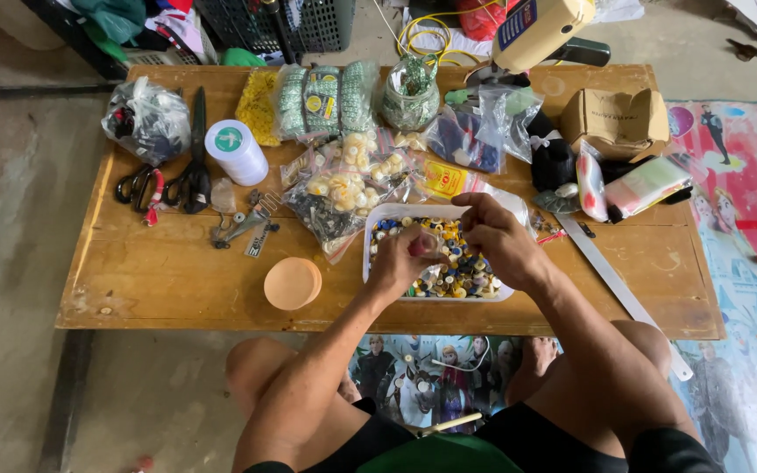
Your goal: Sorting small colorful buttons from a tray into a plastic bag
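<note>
A white rectangular tray [383,213] sits at the front middle of a low wooden table [168,271]; it is full of small bobbins [466,278] in many colours. My left hand [402,259] hovers over the tray's left half, fingers pinched on a small pinkish-red bobbin [420,245]. My right hand [494,235] is over the tray's right half, fingertips meeting the left hand's at that same bobbin. Both forearms reach in from below.
A round orange lid [292,283] lies left of the tray. Behind are clear bags of buttons [350,180], a white thread cone [236,151], black scissors [194,166], a glass jar [411,96], a cardboard box [617,121] and a metal ruler [611,278].
</note>
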